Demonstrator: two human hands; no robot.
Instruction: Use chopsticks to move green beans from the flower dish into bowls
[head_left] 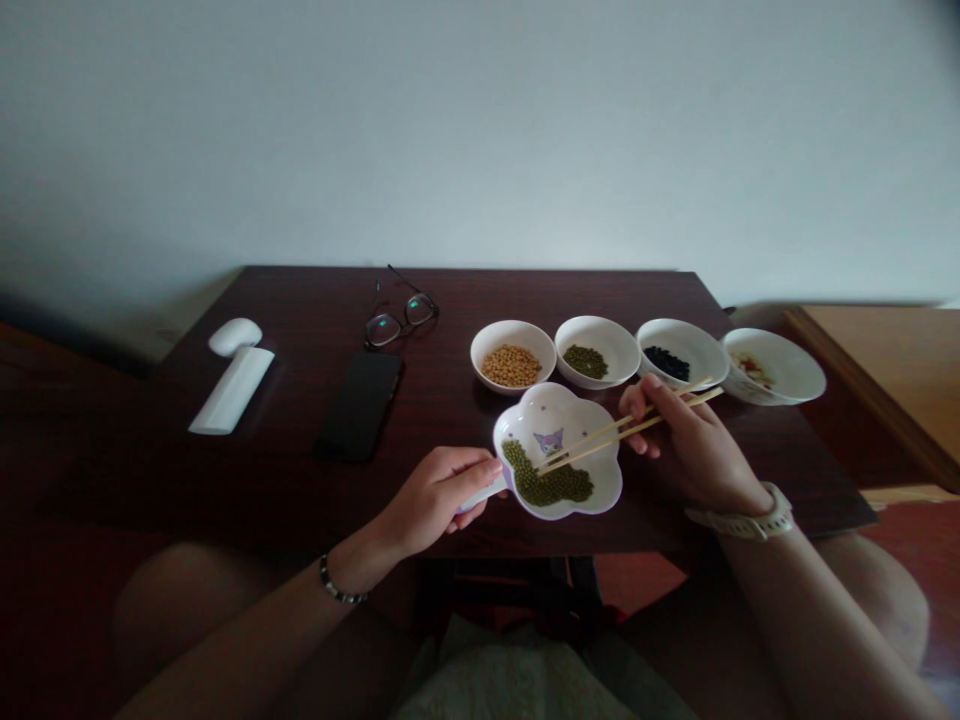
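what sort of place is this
Probably a room in a home: a dark table with eyeglasses and a phone on it, and a flower-shaped dish with a cartoon print.

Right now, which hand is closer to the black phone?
Left. The left hand, on the flower-shaped dish's handle, is just to the right of the phone and closer to the wearer. The right hand, holding chopsticks, is farther right, past the dish.

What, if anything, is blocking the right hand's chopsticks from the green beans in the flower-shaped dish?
Nothing visible: the chopsticks in the right hand cross over the right side of the flower-shaped dish, their tips at the green beans.
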